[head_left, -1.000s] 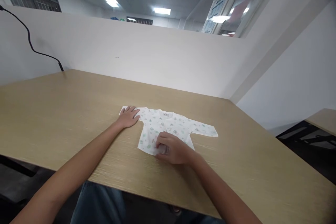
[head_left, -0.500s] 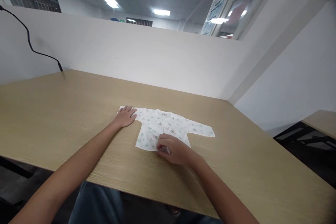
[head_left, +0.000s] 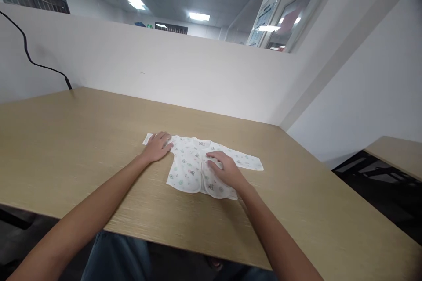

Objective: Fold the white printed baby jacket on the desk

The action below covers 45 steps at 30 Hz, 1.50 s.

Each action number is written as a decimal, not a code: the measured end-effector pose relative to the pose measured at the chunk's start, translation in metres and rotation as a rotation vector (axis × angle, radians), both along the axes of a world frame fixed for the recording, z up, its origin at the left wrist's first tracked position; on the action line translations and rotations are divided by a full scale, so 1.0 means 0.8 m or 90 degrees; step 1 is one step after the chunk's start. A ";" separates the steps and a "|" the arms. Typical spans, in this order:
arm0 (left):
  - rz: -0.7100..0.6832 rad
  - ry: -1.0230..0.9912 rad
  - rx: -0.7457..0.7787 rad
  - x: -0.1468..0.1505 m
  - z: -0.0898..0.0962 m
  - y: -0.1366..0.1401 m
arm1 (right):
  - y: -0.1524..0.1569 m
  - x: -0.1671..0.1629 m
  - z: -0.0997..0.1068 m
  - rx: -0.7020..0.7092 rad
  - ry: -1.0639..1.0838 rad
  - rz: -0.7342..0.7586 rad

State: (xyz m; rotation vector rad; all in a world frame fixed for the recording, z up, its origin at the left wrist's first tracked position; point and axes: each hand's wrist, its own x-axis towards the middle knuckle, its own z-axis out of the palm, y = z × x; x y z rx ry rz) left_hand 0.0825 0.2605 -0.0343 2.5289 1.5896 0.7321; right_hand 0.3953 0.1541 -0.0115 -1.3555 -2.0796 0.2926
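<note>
Baby shirt [head_left: 188,171] spread on the tabletop [head_left: 82,140], left hand [head_left: 158,146] flat on one sleeve, right hand [head_left: 224,169] open-palmed on its front

Shirt [head_left: 191,169] flat on table [head_left: 82,140] — partition [head_left: 165,74] behind, cable [head_left: 29,59] far left

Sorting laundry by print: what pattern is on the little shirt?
White baby shirt with small green and grey printed motifs, seen in the head view.

We hold both arms stretched forward, left hand [head_left: 158,146] flat with fingers spread, right hand [head_left: 224,169] flat, palm down, nearer.
</note>
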 end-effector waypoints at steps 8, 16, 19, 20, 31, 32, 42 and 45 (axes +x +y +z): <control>-0.246 0.053 -0.003 0.089 -0.011 -0.060 | 0.032 -0.008 -0.050 -0.033 -0.217 -0.054; -0.231 0.144 -0.085 0.080 -0.022 -0.062 | 0.025 -0.009 -0.048 -0.144 -0.315 -0.101; -0.234 0.144 -0.092 0.079 -0.019 -0.064 | 0.023 -0.006 -0.043 -0.173 -0.315 -0.124; -0.235 0.143 -0.096 0.078 -0.018 -0.064 | 0.023 -0.003 -0.042 -0.183 -0.310 -0.131; -0.244 0.127 -0.110 0.077 -0.018 -0.065 | 0.014 0.038 -0.005 -0.142 -0.086 -0.139; -0.244 0.129 -0.112 0.077 -0.017 -0.065 | 0.009 0.040 0.003 -0.126 -0.064 -0.117; -0.244 0.128 -0.095 0.076 -0.020 -0.065 | -0.037 0.016 0.047 -0.331 -0.122 0.105; -0.246 0.127 -0.089 0.076 -0.021 -0.064 | -0.044 0.000 0.041 -0.342 -0.175 0.117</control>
